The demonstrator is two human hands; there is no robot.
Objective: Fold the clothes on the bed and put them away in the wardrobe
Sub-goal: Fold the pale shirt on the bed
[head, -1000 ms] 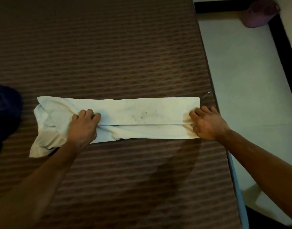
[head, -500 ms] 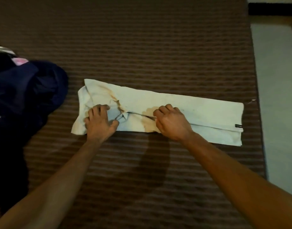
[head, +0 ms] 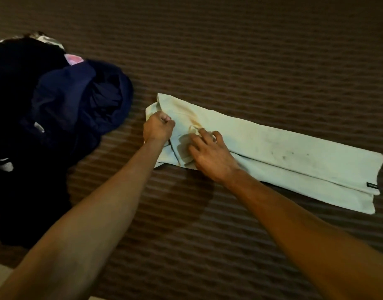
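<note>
The white garment (head: 262, 152) lies flat on the brown striped bedspread (head: 251, 50), folded lengthwise into a long narrow strip, just to the right of the dark pile of clothes (head: 62, 118), from which it stands apart by a band of bare bedspread. Its long axis runs from the end nearest the pile, further up the bed, slantwise down to the right, where the squared hem end carries a small dark label (head: 372, 185); the bunched, stained end points toward the pile. The left hand (head: 158, 127) is closed in a fist around cloth at that bunched end, gripping it. The right hand (head: 207, 152) rests on the strip just right of the left hand, fingers spread and slightly bent, pressing the layers down; I cannot tell whether it pinches any cloth beneath. The garment looks light, soft and limp, with no stiffness of its own, so it will likely sag and lose its folds if lifted by a single point. The lengthwise seam where the two folded sides meet, running along the middle, seems liable to spring open. A safer hold is probably at both corners of one end together, thumbs on top and fingers beneath all layers, carrying that end over toward the other while the cloth stays on the bedspread.
</note>
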